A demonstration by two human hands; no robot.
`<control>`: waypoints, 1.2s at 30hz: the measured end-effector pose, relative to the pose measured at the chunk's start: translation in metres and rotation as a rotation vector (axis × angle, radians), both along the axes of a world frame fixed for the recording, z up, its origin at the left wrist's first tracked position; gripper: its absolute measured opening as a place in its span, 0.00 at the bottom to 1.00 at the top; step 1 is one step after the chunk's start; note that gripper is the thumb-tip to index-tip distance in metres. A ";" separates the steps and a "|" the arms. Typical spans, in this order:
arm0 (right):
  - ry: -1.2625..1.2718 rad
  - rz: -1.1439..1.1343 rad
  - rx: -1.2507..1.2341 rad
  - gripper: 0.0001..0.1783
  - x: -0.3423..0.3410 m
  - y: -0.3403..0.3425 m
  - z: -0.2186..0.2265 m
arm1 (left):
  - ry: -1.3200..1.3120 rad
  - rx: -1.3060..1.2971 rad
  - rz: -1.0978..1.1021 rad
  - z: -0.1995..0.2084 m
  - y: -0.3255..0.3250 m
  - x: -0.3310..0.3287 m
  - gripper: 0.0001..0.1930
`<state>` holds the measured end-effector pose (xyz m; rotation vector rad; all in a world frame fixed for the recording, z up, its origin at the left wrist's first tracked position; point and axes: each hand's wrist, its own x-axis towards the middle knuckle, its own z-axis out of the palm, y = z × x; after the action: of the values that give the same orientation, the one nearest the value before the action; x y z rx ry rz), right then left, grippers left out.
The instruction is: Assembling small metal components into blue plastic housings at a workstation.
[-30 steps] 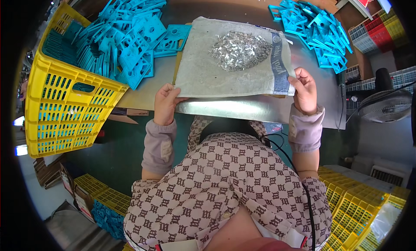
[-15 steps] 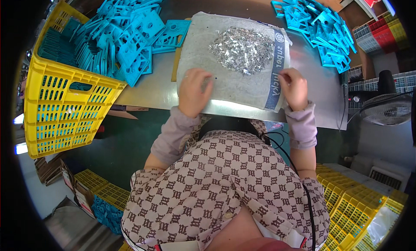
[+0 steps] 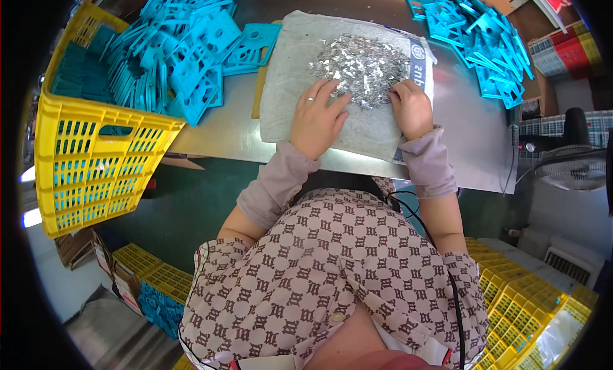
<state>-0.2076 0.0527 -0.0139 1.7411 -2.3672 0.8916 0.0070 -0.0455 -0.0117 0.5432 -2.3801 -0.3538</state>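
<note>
A pile of small shiny metal pieces point(image 3: 361, 66) lies on a pale cloth point(image 3: 281, 82) with a blue printed band along its right side. At the pile's near left edge rests my left hand point(image 3: 319, 117), its fingers stretched out and its thumb apart. My right hand point(image 3: 412, 108) is at the right edge of the pile, thumb and fingertips brought together. Whatever they may pinch is too small to make out. Both hands are bare up to loose mauve sleeve cuffs, and a ring shows on a left finger.
A heap of turquoise plastic plates point(image 3: 191, 57) spills from a yellow crate point(image 3: 108, 159) on the left. Another turquoise heap point(image 3: 469, 41) is at the far right of the metal table point(image 3: 463, 133). A fan point(image 3: 571, 169) stands right; yellow crates point(image 3: 523, 300) sit lower right.
Both hands have moved inward and forward, from the cloth's near corners to the edges of the metal pile. The right hand now covers part of the blue band.
</note>
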 end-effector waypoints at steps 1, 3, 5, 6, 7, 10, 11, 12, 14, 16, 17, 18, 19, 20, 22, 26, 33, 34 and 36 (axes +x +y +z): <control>0.002 -0.008 0.000 0.04 -0.001 0.000 0.001 | 0.002 0.000 -0.008 0.000 -0.003 -0.003 0.19; 0.046 0.025 -0.002 0.03 -0.002 0.003 0.006 | -0.021 0.079 -0.002 -0.001 -0.011 -0.010 0.17; 0.064 0.024 0.007 0.03 -0.006 0.007 0.005 | -0.045 0.066 0.031 -0.001 -0.021 -0.017 0.16; 0.089 0.017 0.018 0.04 -0.012 0.013 0.006 | -0.062 0.053 0.057 0.001 -0.025 -0.026 0.16; 0.090 -0.016 0.045 0.10 -0.010 0.016 0.008 | -0.041 0.056 0.068 0.006 -0.027 -0.029 0.16; 0.142 0.005 -0.036 0.07 -0.001 0.021 -0.010 | 0.038 0.018 -0.005 0.004 -0.029 -0.023 0.16; 0.227 0.019 -0.031 0.07 -0.005 0.022 -0.025 | 0.033 0.011 -0.057 -0.001 -0.026 -0.025 0.18; 0.177 -0.026 0.030 0.07 -0.002 0.019 -0.033 | -0.001 0.042 -0.117 -0.002 -0.022 -0.025 0.21; 0.079 -0.024 -0.103 0.10 0.000 0.033 -0.013 | -0.015 -0.015 -0.187 0.001 -0.011 -0.037 0.20; 0.035 -0.032 -0.147 0.12 0.002 0.047 0.003 | -0.017 -0.046 -0.183 -0.002 -0.012 -0.041 0.19; 0.007 -0.044 -0.112 0.12 0.000 0.053 0.007 | -0.005 -0.049 -0.163 -0.007 -0.016 -0.043 0.18; 0.047 -0.009 -0.067 0.13 -0.003 0.062 0.021 | -0.015 -0.097 -0.106 -0.006 -0.017 -0.044 0.17; 0.066 -0.048 -0.080 0.13 -0.005 0.077 0.032 | 0.004 -0.113 -0.145 -0.005 -0.017 -0.044 0.17; 0.058 -0.064 -0.074 0.12 -0.006 0.094 0.041 | -0.002 -0.120 -0.109 -0.003 -0.018 -0.043 0.17; 0.150 -0.134 -0.146 0.13 -0.018 0.129 0.045 | 0.005 -0.144 -0.104 -0.002 -0.019 -0.044 0.17; 0.298 -0.550 -0.300 0.16 -0.077 0.279 0.070 | 0.029 -0.146 -0.181 0.000 -0.001 -0.048 0.21; 0.426 -1.327 -1.045 0.11 -0.124 0.619 0.164 | -0.023 -0.201 -0.254 -0.006 0.046 -0.056 0.24; 0.473 -1.485 -1.026 0.12 -0.123 0.669 0.171 | -0.022 -0.205 -0.263 -0.003 0.053 -0.060 0.24; 0.739 -1.669 -1.021 0.14 -0.129 0.785 0.179 | -0.058 -0.172 -0.342 -0.001 0.067 -0.070 0.24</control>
<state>-0.3368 0.8374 0.1646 -0.3890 -1.4389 0.6101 -0.0630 0.0215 -0.0127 0.0663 -2.5298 -0.2808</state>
